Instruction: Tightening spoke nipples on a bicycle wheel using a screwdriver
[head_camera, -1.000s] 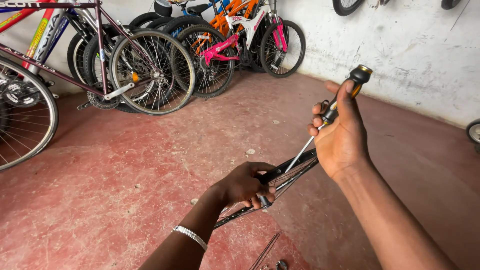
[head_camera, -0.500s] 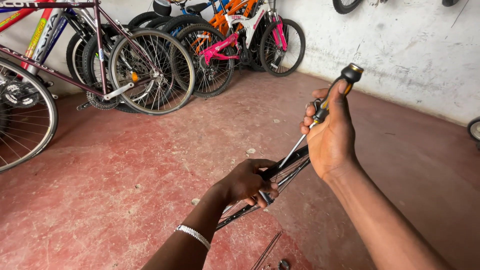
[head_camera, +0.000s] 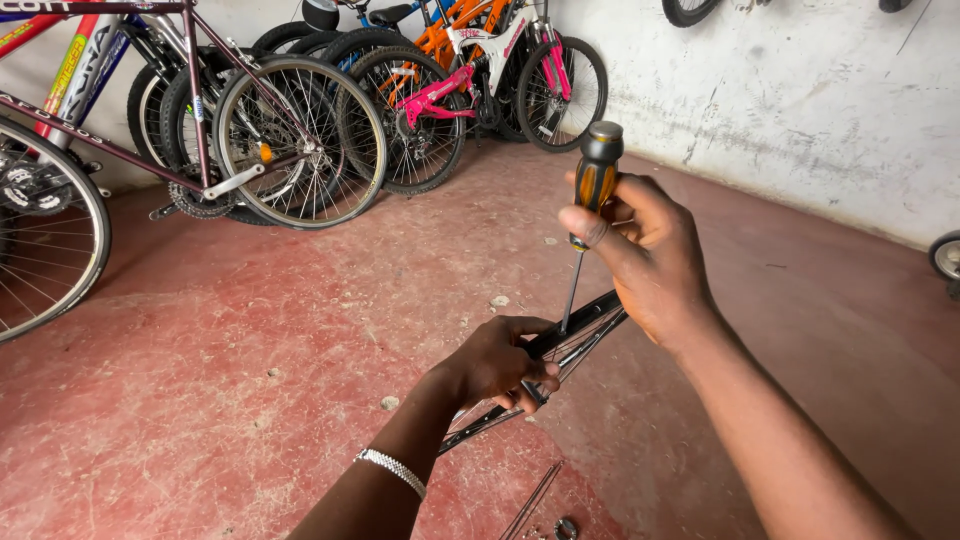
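Surrounding bicycles, red floor

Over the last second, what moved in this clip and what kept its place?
The right hand tipped the black-and-orange-handled screwdriver from slanting right to nearly upright, its tip staying at the black bicycle wheel rim. The left hand kept gripping the rim; the parked bicycles and loose spokes on the floor stayed put.
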